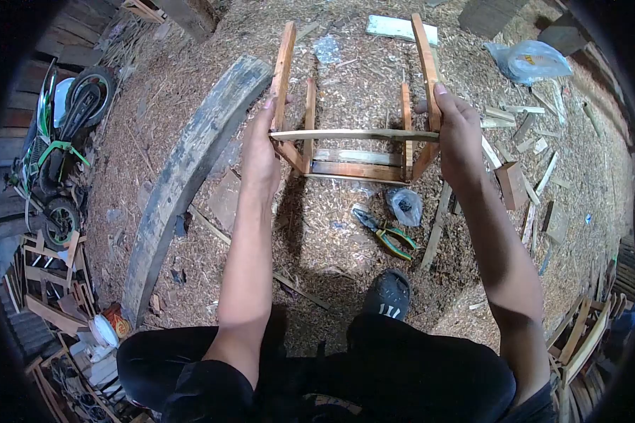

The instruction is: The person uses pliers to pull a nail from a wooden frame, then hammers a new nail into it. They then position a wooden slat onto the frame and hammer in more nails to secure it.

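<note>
A small wooden frame, like that of a stool or chair, is held up in front of me, with several legs pointing away and crossbars between them. My left hand is closed around its left side, thumb along the leg. On the opposite side my right hand grips the right leg near the crossbar's end; some fingers of both hands are hidden behind the wood. Below the frame, pliers with green-and-yellow handles lie on the ground beside a small plastic bag with dark contents.
A thick wooden beam lies left of me on ground covered in wood shavings. Wood offcuts are scattered at the right, below a plastic bag. A green motorbike stands far left. My shoe is near the pliers.
</note>
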`<state>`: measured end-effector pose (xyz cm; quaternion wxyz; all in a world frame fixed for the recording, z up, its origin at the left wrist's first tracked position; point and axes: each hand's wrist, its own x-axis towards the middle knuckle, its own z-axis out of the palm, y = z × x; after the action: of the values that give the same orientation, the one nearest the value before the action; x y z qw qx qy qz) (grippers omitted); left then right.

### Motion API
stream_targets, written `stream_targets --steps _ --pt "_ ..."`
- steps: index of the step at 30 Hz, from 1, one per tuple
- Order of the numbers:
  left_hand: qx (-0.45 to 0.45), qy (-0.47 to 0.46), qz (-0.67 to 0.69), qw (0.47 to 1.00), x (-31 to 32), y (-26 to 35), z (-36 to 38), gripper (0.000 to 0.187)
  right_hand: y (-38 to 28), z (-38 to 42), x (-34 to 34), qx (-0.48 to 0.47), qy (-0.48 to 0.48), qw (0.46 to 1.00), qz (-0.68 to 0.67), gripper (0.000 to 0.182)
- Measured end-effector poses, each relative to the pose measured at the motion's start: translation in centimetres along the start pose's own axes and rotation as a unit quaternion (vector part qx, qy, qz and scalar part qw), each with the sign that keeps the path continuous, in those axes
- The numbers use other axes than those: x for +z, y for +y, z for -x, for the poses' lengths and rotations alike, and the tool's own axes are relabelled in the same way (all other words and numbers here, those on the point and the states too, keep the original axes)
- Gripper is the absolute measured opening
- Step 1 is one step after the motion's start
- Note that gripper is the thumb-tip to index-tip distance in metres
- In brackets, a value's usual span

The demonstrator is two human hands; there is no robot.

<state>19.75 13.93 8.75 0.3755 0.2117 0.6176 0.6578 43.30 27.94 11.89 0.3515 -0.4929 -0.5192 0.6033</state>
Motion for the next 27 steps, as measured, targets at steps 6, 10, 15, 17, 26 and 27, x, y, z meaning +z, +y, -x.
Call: stream_targets --steps 6,10,15,17,26,27 --pt "-0.012 0.035 0.058 0.998 0.4 -0.2 0.0 0.047 1.1 -0.7 -0.3 -0.034 -0.016 0.999 -0.012 0.043" --pt "-0.004 -0.018 0.064 0.998 0.4 0.2 -0.1 0.053 0.5 0.3 0.1 -0.034 0.014 0.999 -0.04 0.04" --pt "-0.051 0.04 0.089 0.994 0.0 -0.2 -0.7 0.049 1.4 0.5 0.1 -0.072 -0.061 0.983 -0.158 0.03" --pt "-0.042 0.041 0.089 0.994 0.2 -0.3 -0.7 0.049 1.0 0.6 -0.1 -0.051 -0.056 0.982 -0.172 0.03" --pt "-0.025 0.021 0.124 0.992 -0.6 -0.8 -0.8 0.053 0.6 0.8 -1.4 0.001 -0.139 0.971 -0.195 0.036" --pt "-0.022 0.027 0.122 0.992 -0.5 -0.8 -0.7 0.051 0.5 0.9 -1.4 -0.006 -0.148 0.97 -0.194 0.04"
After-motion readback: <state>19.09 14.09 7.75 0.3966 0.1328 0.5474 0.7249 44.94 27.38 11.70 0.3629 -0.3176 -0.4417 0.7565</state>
